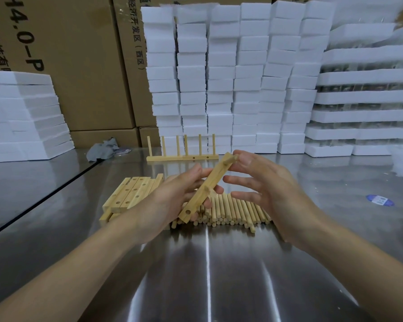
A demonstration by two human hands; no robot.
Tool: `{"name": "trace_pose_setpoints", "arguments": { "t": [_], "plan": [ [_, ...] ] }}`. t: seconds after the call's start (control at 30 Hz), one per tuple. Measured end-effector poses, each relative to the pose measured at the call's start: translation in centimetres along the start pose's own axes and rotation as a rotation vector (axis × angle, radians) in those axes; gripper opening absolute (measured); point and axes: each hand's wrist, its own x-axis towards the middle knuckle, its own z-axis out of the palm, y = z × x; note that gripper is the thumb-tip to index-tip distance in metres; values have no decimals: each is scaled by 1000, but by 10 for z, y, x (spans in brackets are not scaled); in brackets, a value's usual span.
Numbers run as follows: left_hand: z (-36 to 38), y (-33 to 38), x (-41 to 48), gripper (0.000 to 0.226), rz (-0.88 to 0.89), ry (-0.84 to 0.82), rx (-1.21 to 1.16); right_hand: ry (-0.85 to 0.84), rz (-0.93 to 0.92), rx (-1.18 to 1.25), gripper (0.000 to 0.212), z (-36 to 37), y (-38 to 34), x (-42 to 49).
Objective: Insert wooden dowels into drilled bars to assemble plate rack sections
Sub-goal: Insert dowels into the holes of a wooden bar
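One bar (215, 178) — left hand (179, 194) grips it.

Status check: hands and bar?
Left hand grips drilled bar, tilted above dowel pile. Right hand open at the bar's top end, by an inserted dowel. Nothing in the way.

Just left of the white foam stack (230, 77), a brown carton (128, 73) carries sideways black print, "经济开发区(西区"; the carton farther left of the stack (68, 66) shows large sideways "4.0-P" and smaller "科技有"; right of the stack, a blue sticker (379, 200) on the bench (219, 275) bears print too small to read.
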Motion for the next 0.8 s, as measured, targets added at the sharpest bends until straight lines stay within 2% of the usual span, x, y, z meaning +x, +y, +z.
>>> {"name": "trace_pose_setpoints", "arguments": {
  "t": [0.07, 0.17, 0.23, 0.3, 0.4, 0.5, 0.6, 0.67, 0.8],
  "plan": [
    [3, -2, 3, 45, 6, 113, 35, -2, 21, 27, 85, -1, 1, 0],
    [-1, -7, 6, 39, -23, 310, 37, 6, 9, -31, 63, -3, 5, 0],
    [-6, -8, 8, 30, -32, 419, -130, 37, -53, -257, 54, -4, 12, -1],
    [-12, -7, 10, 31, -18, 469, -358, 42, -149, -594, 46, -6, 20, -4],
    [-19, -5, 12, 25, 18, 492, -600, -59, -262, -945, 33, -4, 33, -5],
    [-24, -6, 12, 20, 53, 502, -621, -119, -248, -1049, 36, -2, 43, -4],
    [-26, -7, 12, 30, 72, 576, -513, -139, -244, -1117, 51, 2, 48, -4],
    [-26, -8, 12, 29, 84, 610, -500, -145, -260, -1151, 58, 7, 49, -2],
    [-25, -8, 12, 18, 79, 622, -503, -151, -323, -1193, 55, 18, 49, 0]
  ]
}}
